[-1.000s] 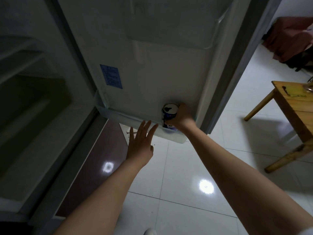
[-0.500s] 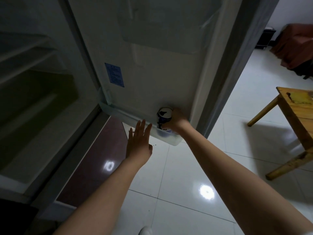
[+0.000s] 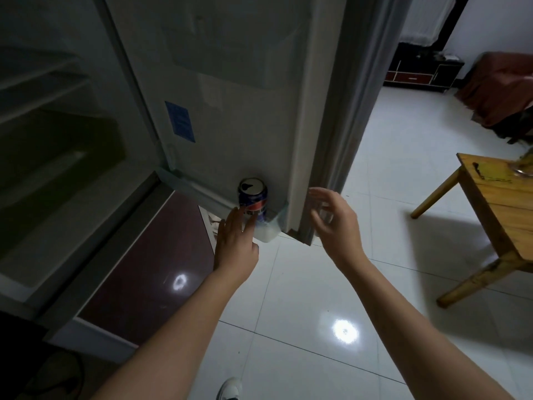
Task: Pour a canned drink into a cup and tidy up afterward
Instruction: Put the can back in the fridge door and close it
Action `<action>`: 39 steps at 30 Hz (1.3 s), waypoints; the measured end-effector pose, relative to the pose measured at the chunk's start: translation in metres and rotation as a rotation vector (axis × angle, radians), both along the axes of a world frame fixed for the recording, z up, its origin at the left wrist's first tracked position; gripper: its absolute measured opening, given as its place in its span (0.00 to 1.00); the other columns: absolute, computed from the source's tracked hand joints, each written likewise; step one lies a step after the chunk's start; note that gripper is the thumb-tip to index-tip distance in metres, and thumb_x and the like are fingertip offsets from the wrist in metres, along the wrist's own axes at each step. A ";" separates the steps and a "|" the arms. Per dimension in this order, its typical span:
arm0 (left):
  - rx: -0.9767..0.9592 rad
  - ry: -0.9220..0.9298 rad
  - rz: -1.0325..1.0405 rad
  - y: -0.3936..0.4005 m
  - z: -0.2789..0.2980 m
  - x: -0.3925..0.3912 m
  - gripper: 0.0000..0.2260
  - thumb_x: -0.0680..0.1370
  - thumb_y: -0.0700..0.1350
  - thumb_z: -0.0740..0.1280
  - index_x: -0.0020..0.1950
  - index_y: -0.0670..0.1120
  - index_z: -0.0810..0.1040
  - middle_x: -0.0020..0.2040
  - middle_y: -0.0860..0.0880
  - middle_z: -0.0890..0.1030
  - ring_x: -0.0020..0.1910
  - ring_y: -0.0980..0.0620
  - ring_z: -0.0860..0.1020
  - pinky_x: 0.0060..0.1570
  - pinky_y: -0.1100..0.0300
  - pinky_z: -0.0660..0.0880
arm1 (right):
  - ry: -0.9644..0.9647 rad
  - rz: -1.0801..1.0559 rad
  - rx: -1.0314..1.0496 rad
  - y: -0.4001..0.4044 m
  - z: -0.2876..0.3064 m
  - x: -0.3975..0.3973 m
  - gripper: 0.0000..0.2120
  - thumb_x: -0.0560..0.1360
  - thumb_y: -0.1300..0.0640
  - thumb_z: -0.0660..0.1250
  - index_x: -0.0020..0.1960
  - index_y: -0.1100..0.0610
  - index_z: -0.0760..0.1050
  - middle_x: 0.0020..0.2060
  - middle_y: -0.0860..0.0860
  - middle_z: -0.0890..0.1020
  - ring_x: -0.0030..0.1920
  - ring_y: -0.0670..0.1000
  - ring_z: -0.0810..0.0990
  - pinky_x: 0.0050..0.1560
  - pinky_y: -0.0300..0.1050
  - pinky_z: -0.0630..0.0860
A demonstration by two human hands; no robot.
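Note:
A blue drink can [image 3: 253, 197] with an opened top stands upright in the bottom shelf [image 3: 268, 232] of the open fridge door [image 3: 230, 111]. My left hand [image 3: 235, 241] is flat, fingers straight, just in front of the can's lower part. My right hand [image 3: 336, 219] hangs to the right of the can, apart from it, fingers loosely curled around nothing, slightly blurred. A glass cup [image 3: 523, 166] shows partly at the right edge, on the wooden table [image 3: 496, 203].
The fridge interior [image 3: 57, 140] is dark at the left. White tiled floor [image 3: 302, 298] spreads below. A dark cabinet [image 3: 418, 70] and a brown-covered seat [image 3: 501, 90] stand at the back right. My shoe [image 3: 229, 389] shows at the bottom.
My right hand has let go of the can and drawn back to the right. The can now stands alone in the door shelf. My left hand stays near it.

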State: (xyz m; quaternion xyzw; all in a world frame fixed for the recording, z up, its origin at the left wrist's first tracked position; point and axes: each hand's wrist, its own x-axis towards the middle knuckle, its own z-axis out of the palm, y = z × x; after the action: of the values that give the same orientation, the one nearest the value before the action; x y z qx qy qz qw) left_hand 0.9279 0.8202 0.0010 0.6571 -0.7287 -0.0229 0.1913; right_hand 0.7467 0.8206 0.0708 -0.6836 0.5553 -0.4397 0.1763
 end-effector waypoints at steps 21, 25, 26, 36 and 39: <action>0.124 -0.087 0.231 0.059 0.000 -0.003 0.32 0.77 0.42 0.60 0.76 0.47 0.47 0.77 0.46 0.51 0.76 0.48 0.47 0.73 0.50 0.47 | -0.022 0.126 0.113 0.002 0.005 -0.036 0.33 0.77 0.61 0.61 0.75 0.53 0.47 0.74 0.52 0.60 0.72 0.54 0.61 0.70 0.54 0.63; 0.136 -0.079 0.285 0.076 0.005 0.009 0.32 0.77 0.42 0.60 0.76 0.47 0.45 0.77 0.46 0.50 0.76 0.47 0.48 0.73 0.51 0.48 | -0.015 0.249 0.012 0.008 0.010 -0.021 0.31 0.78 0.60 0.59 0.75 0.51 0.47 0.71 0.55 0.66 0.69 0.56 0.67 0.67 0.56 0.68; 0.145 -0.062 0.303 0.080 0.007 0.011 0.31 0.77 0.42 0.59 0.76 0.46 0.46 0.77 0.46 0.50 0.76 0.47 0.48 0.73 0.51 0.49 | -0.020 0.269 -0.005 0.010 0.011 -0.016 0.30 0.78 0.60 0.58 0.75 0.52 0.48 0.70 0.55 0.68 0.68 0.56 0.69 0.66 0.56 0.69; 0.123 0.181 0.454 0.112 -0.003 0.054 0.32 0.77 0.41 0.62 0.76 0.45 0.48 0.77 0.45 0.53 0.76 0.47 0.50 0.73 0.50 0.54 | 0.029 0.515 -0.169 0.036 0.015 0.036 0.33 0.75 0.48 0.55 0.75 0.55 0.47 0.71 0.52 0.65 0.66 0.40 0.63 0.63 0.32 0.62; 0.141 0.218 0.522 0.119 -0.004 0.074 0.32 0.78 0.42 0.62 0.76 0.47 0.47 0.77 0.47 0.51 0.76 0.48 0.52 0.72 0.51 0.57 | 0.068 0.604 -0.200 0.042 0.014 0.059 0.32 0.77 0.52 0.58 0.75 0.55 0.46 0.74 0.54 0.59 0.71 0.49 0.61 0.69 0.51 0.66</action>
State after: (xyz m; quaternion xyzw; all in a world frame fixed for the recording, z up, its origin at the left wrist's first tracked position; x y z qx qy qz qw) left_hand 1.0021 0.9392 -0.0027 0.8277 -0.5069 -0.0940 0.2216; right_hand 0.8053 0.8628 0.0852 -0.8457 0.2869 -0.3970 0.2120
